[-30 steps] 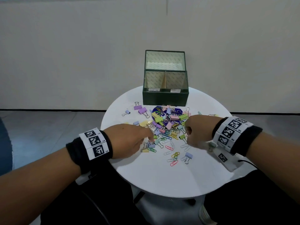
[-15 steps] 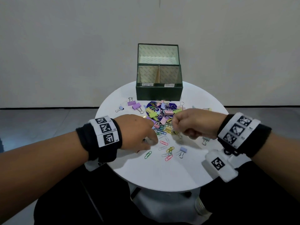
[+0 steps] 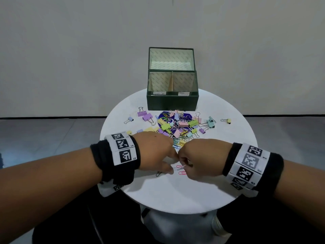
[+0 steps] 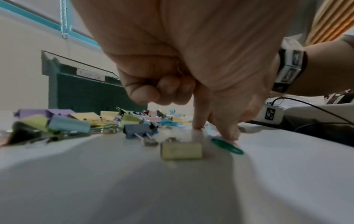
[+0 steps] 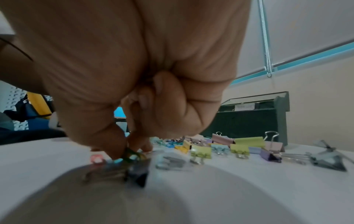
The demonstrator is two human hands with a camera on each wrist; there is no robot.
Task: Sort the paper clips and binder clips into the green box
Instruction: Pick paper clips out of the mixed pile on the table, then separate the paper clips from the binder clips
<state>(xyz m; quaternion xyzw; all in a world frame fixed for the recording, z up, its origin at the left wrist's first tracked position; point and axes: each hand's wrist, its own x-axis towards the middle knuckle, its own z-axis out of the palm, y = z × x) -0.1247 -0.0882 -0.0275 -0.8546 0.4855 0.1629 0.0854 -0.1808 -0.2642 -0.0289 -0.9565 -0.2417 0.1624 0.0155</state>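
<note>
A green box (image 3: 172, 103) with two front compartments and its lid up stands at the back of the round white table (image 3: 175, 194). Before it lies a pile of coloured binder clips and paper clips (image 3: 177, 125). My left hand (image 3: 168, 169) and right hand (image 3: 186, 169) meet knuckle to knuckle near the front. My left hand (image 4: 213, 131) sets its forefinger and thumb tips on the table by a green paper clip (image 4: 228, 146), and its other fingers curl over a thin yellow wire. My right hand (image 5: 126, 150) pinches a green paper clip (image 5: 132, 152). Pink paper clips (image 3: 181, 170) lie between the hands.
A yellow binder clip (image 4: 182, 150) and a blue one (image 4: 138, 130) lie just in front of my left hand. A dark binder clip (image 5: 138, 172) sits under my right hand. Stray binder clips (image 3: 226, 120) lie toward the table's right and left edges.
Both hands have drawn back from the pile toward the front of the table and closed in on each other. The right hand moved left onto the loose paper clips.
</note>
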